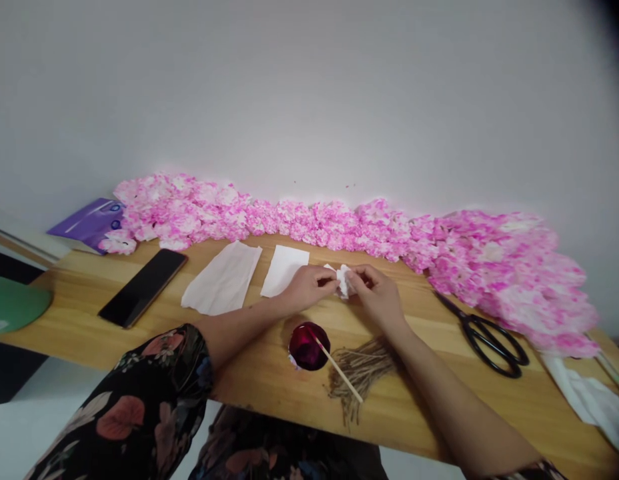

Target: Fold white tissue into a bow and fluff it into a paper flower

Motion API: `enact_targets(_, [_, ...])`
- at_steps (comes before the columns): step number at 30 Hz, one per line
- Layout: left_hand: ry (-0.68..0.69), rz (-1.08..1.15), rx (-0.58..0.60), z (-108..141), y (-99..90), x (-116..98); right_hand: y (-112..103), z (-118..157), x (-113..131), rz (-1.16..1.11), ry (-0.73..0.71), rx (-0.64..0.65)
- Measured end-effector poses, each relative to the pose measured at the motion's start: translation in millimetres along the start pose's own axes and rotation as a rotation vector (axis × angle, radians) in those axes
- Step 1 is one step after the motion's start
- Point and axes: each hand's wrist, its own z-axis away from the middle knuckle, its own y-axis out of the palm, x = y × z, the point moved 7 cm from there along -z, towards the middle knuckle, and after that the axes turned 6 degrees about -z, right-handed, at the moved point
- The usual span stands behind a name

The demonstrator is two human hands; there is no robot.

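Between my two hands is a small crumpled piece of white tissue paper (344, 281). The fingers of my left hand (309, 285) pinch its left side, and my right hand (375, 291) pinches its right side. Just left of my left hand lies a stack of white paper sheets (284, 268). In front of my hands stands a small cup of dark magenta liquid (308, 347), with a thin wooden stick (342, 373) leaning out of it. A bundle of thin brown twigs or ties (364, 370) lies beside the cup, under my right forearm.
Pink and white paper flowers (329, 223) line the wall along the table's (269, 387) back. Black scissors (489, 337) lie at the right, near white paper (584, 393). Leftward are a pale sheet (222, 277), a phone (143, 287), a purple packet (92, 223) and a green round object (17, 303).
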Motion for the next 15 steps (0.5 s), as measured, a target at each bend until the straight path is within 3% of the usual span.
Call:
enact_targets(4, [-0.162,0.289,0.011,-3.1,0.0,13.8,-7.6,-6.6,-3.0,-0.137,0.021,-0.030])
enact_targets(6, [-0.206,0.397,-0.001,-4.6,-1.9,17.9,-14.8,-6.0,10.7,-0.138,-0.019,-0.056])
enact_targets(8, [-0.230,0.459,-0.026,-5.5,-5.3,19.7,-21.0,2.1,40.1,-0.113,-0.092,-0.028])
enact_targets(10, [-0.236,0.509,-0.042,-5.8,-8.1,18.8,-23.1,20.6,81.2,-0.089,-0.186,0.100])
enact_targets(14, [-0.250,0.560,-0.064,-5.3,-12.0,15.6,-12.8,91.6,160.2,-0.179,-0.458,0.680])
enact_targets(15, [-0.252,0.562,-0.062,-5.2,-12.5,14.9,-16.1,102.7,165.9,-0.162,-0.440,0.693])
